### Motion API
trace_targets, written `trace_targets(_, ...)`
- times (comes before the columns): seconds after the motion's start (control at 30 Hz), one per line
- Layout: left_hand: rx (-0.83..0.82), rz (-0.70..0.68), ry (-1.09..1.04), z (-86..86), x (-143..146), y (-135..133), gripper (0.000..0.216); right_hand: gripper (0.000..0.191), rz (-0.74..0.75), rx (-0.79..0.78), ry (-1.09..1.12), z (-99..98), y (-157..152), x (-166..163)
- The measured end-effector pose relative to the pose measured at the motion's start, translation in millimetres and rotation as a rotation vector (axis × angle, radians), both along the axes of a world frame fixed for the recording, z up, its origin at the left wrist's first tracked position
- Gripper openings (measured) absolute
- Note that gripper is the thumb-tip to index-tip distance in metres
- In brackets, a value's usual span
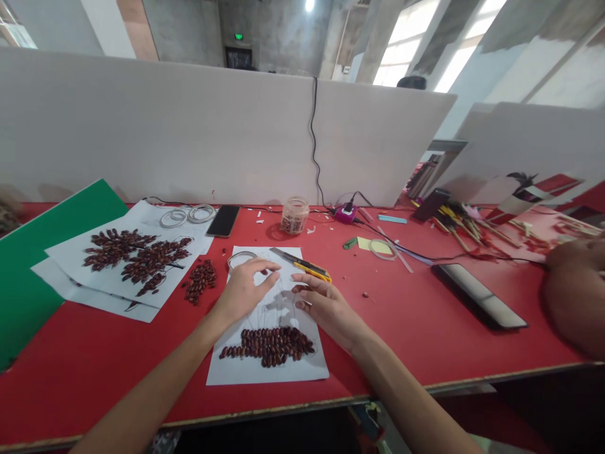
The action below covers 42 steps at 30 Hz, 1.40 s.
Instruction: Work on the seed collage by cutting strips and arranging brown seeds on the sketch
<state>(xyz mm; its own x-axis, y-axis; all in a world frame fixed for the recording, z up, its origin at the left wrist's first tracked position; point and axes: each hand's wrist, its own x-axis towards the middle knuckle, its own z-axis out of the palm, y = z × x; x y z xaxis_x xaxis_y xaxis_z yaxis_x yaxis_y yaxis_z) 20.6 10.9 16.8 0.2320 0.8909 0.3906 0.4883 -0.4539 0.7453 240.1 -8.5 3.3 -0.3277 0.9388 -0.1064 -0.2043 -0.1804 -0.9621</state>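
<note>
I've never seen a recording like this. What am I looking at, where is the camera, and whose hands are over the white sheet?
There is no machine: one camera worn on a person's head looks down at their bare hands. The left hand and right hand sit over a white paper sheet bearing a patch of dark brown seeds; whether the fingers pinch anything is unclear. On the red table lie a yellow utility knife, a loose seed pile, a clear jar and a black phone. The hand at far right is someone else's.
</note>
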Motion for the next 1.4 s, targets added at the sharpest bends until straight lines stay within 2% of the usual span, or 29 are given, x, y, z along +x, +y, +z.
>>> trace_targets(0.1,-0.1,-0.04,-0.106,7.3,15,-2,0.017,0.035,0.005,-0.02,0.032,3.7,-4,-1)
trace_targets(0.2,-0.141,-0.043,-0.127,6.4,18,0,0.015,0.035,0.012,-0.038,0.038,6.6,-5,-2)
trace_targets(0.4,-0.073,-0.012,-0.062,4.6,19,3,0.011,0.036,0.039,-0.109,0.104,11.6,-5,2)
trace_targets(0.47,-0.056,-0.019,-0.047,6.5,24,3,0.01,0.035,0.007,-0.1,0.09,10.6,-6,5)
trace_targets(0.53,-0.053,-0.048,-0.03,8.7,31,4,0.01,0.035,-0.059,-0.035,0.009,6.8,-10,10)
trace_targets(0.67,-0.066,-0.09,0.007,12.2,39,9,0.009,0.053,-0.197,0.202,-0.242,-5.8,-29,26)
trace_targets(0.73,-0.097,-0.11,0.054,12.6,39,15,0.01,0.049,-0.235,0.345,-0.418,-11.5,-42,34)
trace_targets(0.83,-0.189,-0.19,0.175,10.5,38,27,0.012,0.041,-0.193,0.539,-0.657,-16.9,-62,40)
trace_targets(1.03,-0.375,-0.357,0.307,0.3,43,48,0.014,0.048,-0.069,0.755,-0.953,-23.0,-75,35)
trace_targets(1.23,-0.358,-0.346,0.382,-7.4,47,53,0.014,0.052,-0.033,0.816,-1.019,-25.0,-73,34)
trace_targets(1.4,-0.34,-0.32,0.436,-4.2,51,51,0.014,0.053,-0.05,0.815,-1.001,-24.9,-73,34)
